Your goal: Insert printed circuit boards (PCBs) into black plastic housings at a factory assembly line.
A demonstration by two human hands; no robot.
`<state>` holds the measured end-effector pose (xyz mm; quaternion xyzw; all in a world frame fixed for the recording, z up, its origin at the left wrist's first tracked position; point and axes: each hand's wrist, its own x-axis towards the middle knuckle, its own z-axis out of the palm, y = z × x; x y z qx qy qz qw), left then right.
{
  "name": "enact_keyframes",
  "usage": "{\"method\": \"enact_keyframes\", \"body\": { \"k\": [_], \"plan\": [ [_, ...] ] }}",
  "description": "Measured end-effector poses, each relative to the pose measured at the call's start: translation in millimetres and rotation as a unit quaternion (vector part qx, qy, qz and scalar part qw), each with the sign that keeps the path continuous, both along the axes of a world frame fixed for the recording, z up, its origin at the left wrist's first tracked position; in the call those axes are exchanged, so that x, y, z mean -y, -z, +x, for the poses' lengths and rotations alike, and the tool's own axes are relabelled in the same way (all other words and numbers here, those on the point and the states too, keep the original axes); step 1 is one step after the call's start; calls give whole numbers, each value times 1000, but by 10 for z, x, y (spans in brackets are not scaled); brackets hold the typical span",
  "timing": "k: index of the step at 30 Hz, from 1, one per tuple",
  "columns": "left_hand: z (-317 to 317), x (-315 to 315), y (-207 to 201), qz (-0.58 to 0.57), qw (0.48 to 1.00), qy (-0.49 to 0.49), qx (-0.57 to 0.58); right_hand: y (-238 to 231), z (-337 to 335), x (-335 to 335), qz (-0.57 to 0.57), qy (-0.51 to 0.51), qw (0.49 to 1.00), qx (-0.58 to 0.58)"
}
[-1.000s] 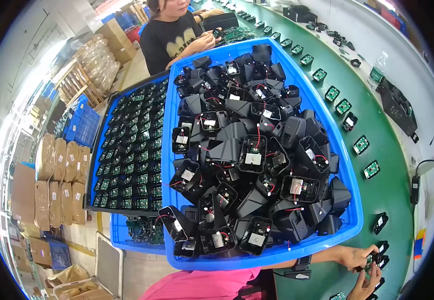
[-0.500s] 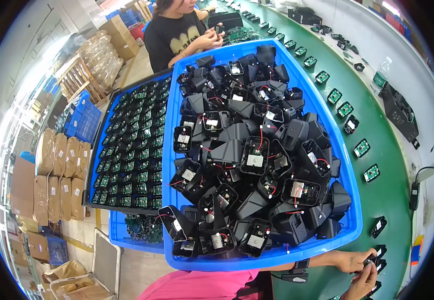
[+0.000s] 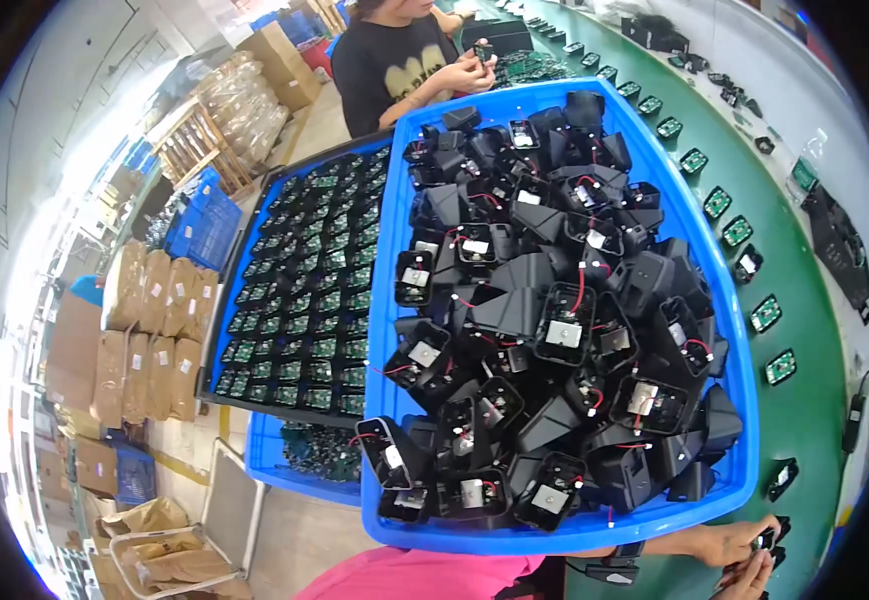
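At the lower right, my left hand (image 3: 727, 544) reaches in from a pink sleeve (image 3: 420, 574), with a black band on the wrist. Its fingers are closed on a small black plastic housing (image 3: 763, 541), which shows a pale patch inside. My right hand (image 3: 749, 577) comes up from the lower edge, its fingertips pinched against the near side of the same housing. Fingers hide much of it. Close beside the hands, another black housing (image 3: 782, 479) lies on the green bench (image 3: 700, 512).
A blue tub (image 3: 750, 400) heaped with black housings with red wires fills the middle. Left of it, a black-edged tray (image 3: 217, 385) holds rows of green circuit boards. Boards in housings line the bench. Another person (image 3: 395, 70) holds a small piece at the far side.
The whole view has shifted, so the tub, tray and bench appear farther right. My hands stay together at the housing. The other person's piece now shows a green face.
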<state>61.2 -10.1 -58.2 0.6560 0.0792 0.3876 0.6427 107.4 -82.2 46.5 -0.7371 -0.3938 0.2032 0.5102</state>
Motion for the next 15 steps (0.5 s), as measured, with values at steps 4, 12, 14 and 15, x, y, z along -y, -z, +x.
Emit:
{"method": "enact_keyframes", "body": {
  "k": [4, 12, 14, 15],
  "plan": [
    [343, 107, -3, 127, 990, -63, 7, -107, 132, 94, -20, 30, 998, 55],
    [-255, -237, -63, -178, 984, -4, -10, 322, 33, -148, 40, 15, 999, -16],
    [-326, -226, -362, -202, 976, 59, -61, 240, 120, -82, 45, 17, 999, 3],
    [-364, -192, -428, -209, 976, 64, -4, 130, 86, -46, 29, 22, 999, -16]
  ]
}}
